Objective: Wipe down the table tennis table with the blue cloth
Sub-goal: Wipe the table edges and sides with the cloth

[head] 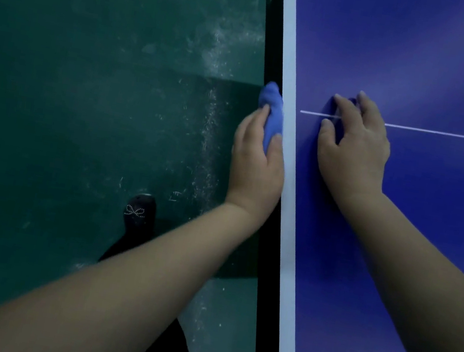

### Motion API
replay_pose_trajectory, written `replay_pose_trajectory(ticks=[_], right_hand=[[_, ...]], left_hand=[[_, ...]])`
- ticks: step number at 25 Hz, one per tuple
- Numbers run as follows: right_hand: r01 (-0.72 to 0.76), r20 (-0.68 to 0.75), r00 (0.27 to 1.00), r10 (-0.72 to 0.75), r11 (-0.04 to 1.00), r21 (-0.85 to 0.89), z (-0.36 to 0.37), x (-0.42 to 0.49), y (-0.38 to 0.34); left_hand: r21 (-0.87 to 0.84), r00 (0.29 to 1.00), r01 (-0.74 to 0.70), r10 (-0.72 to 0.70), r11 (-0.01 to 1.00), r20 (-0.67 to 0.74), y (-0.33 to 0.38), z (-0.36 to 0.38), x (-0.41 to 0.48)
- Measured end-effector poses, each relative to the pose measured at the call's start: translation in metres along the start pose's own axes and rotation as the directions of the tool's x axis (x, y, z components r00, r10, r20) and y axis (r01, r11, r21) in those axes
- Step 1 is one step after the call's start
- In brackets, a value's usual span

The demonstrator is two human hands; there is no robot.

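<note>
The left hand [254, 161] gripped the blue cloth [272, 109], thumb and fingers curled round it. The cloth was bunched into a roll and pressed against the side edge of the table tennis table [426, 70]. Its long axis ran along the white border stripe [289, 47], the free end pointing away from the person. The right hand [354, 153] rested spread on the tabletop over the centre line [446, 133], holding nothing.
</note>
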State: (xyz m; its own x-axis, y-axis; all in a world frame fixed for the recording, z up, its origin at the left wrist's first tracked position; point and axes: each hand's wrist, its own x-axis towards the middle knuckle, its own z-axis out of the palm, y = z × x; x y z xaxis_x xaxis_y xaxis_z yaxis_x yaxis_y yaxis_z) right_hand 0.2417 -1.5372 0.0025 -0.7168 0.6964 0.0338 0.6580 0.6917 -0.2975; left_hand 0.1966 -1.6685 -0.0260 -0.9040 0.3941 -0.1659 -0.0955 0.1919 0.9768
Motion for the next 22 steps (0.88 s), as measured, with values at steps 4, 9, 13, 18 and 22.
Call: replay_pose_trajectory(ticks=[4, 9, 13, 18, 22], right_hand=[[-0.075, 0.041, 0.996, 0.076, 0.997, -0.025, -0.001, 0.047, -0.001], [-0.081, -0.002, 0.997, 0.081, 0.996, -0.028, 0.01, 0.088, -0.01], [-0.1, -0.019, 0.995, 0.1, 0.994, -0.038, 0.013, 0.109, -0.014], [-0.126, -0.006, 0.992, 0.126, 0.99, -0.056, 0.012, 0.103, -0.017], [-0.123, -0.002, 0.992, 0.123, 0.991, -0.061, 0.012, 0.106, -0.016]], left_hand=[[-0.052, 0.953, 0.303, -0.303, 0.952, 0.007, -0.01, 0.009, 0.037], [-0.03, 1.0, -0.002, 0.002, 1.0, -0.012, 0.007, 0.002, 0.046], [-0.013, 0.974, 0.228, -0.228, 0.974, 0.008, 0.011, 0.015, 0.152], [-0.042, 0.97, 0.22, -0.214, 0.975, 0.114, 0.019, -0.007, 0.095], [0.017, 0.996, 0.01, -0.012, 1.0, 0.091, 0.036, 0.009, 0.207]])
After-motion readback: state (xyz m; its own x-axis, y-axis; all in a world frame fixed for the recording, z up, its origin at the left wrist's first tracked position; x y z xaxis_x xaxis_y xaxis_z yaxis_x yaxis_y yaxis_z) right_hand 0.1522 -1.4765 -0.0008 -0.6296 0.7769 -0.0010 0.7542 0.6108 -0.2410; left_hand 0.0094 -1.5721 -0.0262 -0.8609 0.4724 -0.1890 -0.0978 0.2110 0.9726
